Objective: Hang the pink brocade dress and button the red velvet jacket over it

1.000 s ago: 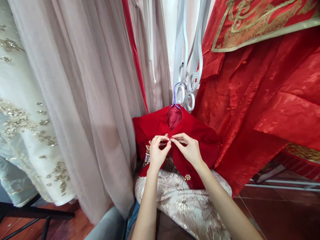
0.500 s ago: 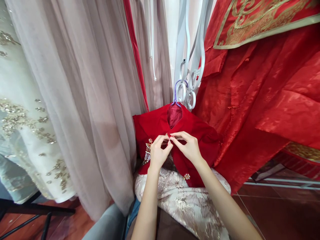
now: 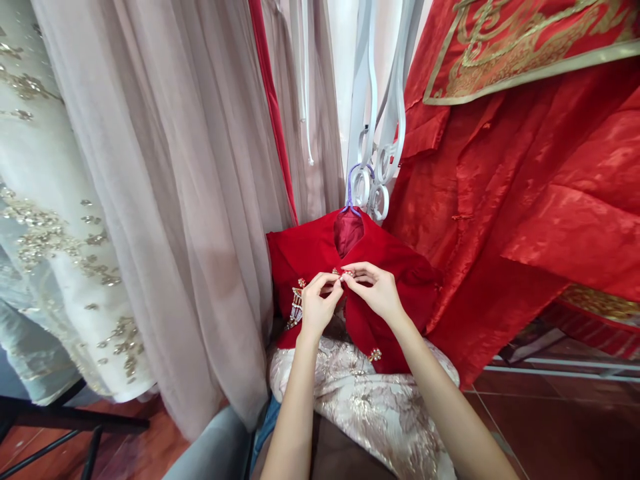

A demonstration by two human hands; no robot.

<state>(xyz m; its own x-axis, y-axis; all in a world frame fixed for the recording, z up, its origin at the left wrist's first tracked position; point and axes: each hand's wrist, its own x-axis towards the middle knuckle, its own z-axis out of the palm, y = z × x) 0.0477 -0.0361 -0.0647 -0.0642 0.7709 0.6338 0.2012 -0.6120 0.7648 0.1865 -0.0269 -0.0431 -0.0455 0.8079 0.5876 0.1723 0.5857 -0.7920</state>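
Just below the collar of the red velvet jacket [image 3: 400, 267], which hangs on a purple hanger [image 3: 351, 193] from the white rack [image 3: 367, 100], the left hand [image 3: 316, 308] and right hand [image 3: 379, 293] meet. Thumb and forefinger of each are pinched closed on the small beaded clasp [image 3: 343, 273]. The fastening likely goes best with both front edges held level, fingertips close to the beads, without tugging the hanging cloth.

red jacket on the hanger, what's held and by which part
The left hand and right hand pinch the red jacket by its front edges, at the beaded clasp just below the collar.
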